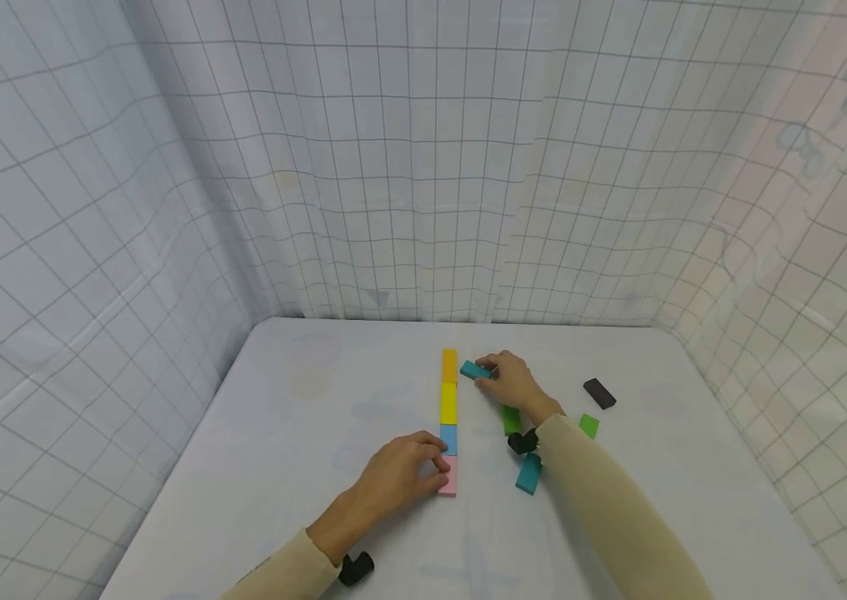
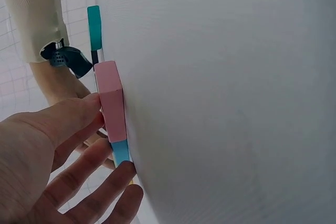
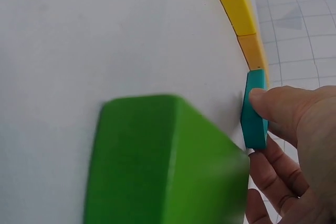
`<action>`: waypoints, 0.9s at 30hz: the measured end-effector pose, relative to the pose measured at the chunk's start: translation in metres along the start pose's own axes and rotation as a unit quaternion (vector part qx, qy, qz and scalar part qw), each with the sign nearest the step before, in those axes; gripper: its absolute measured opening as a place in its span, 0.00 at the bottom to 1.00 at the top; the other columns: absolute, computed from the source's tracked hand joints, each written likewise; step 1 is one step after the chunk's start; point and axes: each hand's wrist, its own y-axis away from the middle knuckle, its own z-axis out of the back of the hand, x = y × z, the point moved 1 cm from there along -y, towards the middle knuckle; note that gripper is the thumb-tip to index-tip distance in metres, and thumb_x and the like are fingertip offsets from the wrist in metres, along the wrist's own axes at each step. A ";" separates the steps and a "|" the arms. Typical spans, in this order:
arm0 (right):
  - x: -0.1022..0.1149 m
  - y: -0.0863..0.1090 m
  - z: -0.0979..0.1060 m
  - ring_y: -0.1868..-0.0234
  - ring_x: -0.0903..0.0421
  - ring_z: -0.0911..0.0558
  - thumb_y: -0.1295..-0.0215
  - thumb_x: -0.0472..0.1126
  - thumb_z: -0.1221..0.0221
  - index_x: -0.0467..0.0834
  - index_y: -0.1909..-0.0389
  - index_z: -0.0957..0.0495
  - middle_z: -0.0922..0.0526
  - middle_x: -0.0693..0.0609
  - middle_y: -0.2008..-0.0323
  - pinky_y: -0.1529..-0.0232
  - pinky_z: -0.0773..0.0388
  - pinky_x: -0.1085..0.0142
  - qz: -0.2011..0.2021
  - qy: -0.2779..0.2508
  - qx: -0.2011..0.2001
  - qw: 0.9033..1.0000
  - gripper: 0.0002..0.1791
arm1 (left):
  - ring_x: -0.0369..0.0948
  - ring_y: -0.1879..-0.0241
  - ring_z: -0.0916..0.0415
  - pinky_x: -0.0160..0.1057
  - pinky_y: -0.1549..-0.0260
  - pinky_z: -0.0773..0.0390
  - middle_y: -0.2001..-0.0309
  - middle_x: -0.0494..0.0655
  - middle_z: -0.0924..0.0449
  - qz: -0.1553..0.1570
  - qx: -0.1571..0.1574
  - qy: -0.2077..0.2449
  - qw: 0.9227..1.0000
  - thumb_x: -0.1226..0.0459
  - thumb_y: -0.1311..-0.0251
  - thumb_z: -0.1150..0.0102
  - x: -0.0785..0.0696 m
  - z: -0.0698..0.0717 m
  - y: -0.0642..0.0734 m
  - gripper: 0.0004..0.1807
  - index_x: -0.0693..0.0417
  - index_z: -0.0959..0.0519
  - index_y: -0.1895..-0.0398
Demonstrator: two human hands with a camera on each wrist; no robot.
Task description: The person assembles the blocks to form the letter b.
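A row of blocks runs away from me on the table: a pink block (image 1: 450,477) nearest, then a light blue block (image 1: 449,438), a yellow block (image 1: 448,404) and an orange block (image 1: 449,367). My left hand (image 1: 398,471) rests at the left side of the pink block, its thumb touching it and its fingers loosely bent. Beside the orange block, my right hand (image 1: 511,382) pinches a teal block (image 3: 254,111) between thumb and fingers. In the right wrist view, one end of that teal block overlaps the orange block; whether they touch I cannot tell.
Under and beside the right forearm lie a green block (image 1: 511,421), another teal block (image 1: 529,474) and a second green block (image 1: 589,426), partly covered. Farther right is a black block (image 1: 599,393). Gridded white curtains (image 1: 423,208) enclose the white table (image 1: 303,392) at the back and sides.
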 end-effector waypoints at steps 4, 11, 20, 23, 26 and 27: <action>0.007 0.003 0.004 0.46 0.45 0.13 0.20 0.44 0.26 0.41 0.29 0.12 0.11 0.39 0.42 0.38 0.11 0.48 -0.009 -0.005 0.004 1.000 0.24 | 0.47 0.39 0.07 0.54 0.33 0.08 0.39 0.45 0.06 0.004 0.005 -0.007 1.000 0.60 0.28 0.17 0.001 0.001 -0.001 0.05 0.48 0.03 0.53; 0.012 0.006 0.007 0.47 0.46 0.14 0.20 0.43 0.27 0.41 0.30 0.11 0.11 0.40 0.44 0.40 0.12 0.52 -0.016 -0.009 0.006 1.000 0.22 | 0.46 0.38 0.08 0.53 0.33 0.08 0.39 0.43 0.07 0.011 0.012 -0.017 1.000 0.58 0.27 0.18 0.000 0.001 -0.001 0.12 0.49 0.03 0.46; 0.019 0.013 0.012 0.48 0.44 0.14 0.19 0.41 0.27 0.38 0.30 0.12 0.11 0.38 0.45 0.41 0.12 0.53 -0.011 -0.008 0.009 1.000 0.22 | 0.48 0.36 0.08 0.54 0.33 0.08 0.35 0.44 0.08 0.004 0.009 -0.017 1.000 0.58 0.28 0.17 0.000 0.001 -0.002 0.12 0.50 0.03 0.46; 0.030 0.019 0.019 0.47 0.45 0.14 0.19 0.40 0.28 0.38 0.30 0.12 0.11 0.38 0.44 0.38 0.12 0.51 -0.015 -0.008 0.014 1.000 0.22 | 0.48 0.35 0.08 0.54 0.31 0.09 0.34 0.45 0.08 -0.005 0.010 -0.018 1.000 0.59 0.28 0.17 0.002 0.001 -0.004 0.12 0.50 0.04 0.46; 0.036 0.022 0.023 0.44 0.45 0.14 0.17 0.39 0.29 0.37 0.29 0.13 0.11 0.38 0.42 0.33 0.12 0.48 -0.021 -0.005 0.020 1.000 0.22 | 0.48 0.35 0.09 0.55 0.30 0.10 0.34 0.45 0.08 -0.008 0.014 -0.017 1.000 0.59 0.28 0.17 0.003 0.001 -0.005 0.13 0.51 0.05 0.44; 0.037 0.023 0.023 0.43 0.44 0.14 0.17 0.39 0.29 0.37 0.28 0.13 0.12 0.38 0.41 0.32 0.13 0.47 -0.021 -0.004 0.022 1.000 0.22 | 0.49 0.34 0.09 0.55 0.30 0.10 0.34 0.46 0.08 -0.008 0.016 -0.015 1.000 0.59 0.27 0.18 0.004 0.001 -0.005 0.13 0.51 0.05 0.44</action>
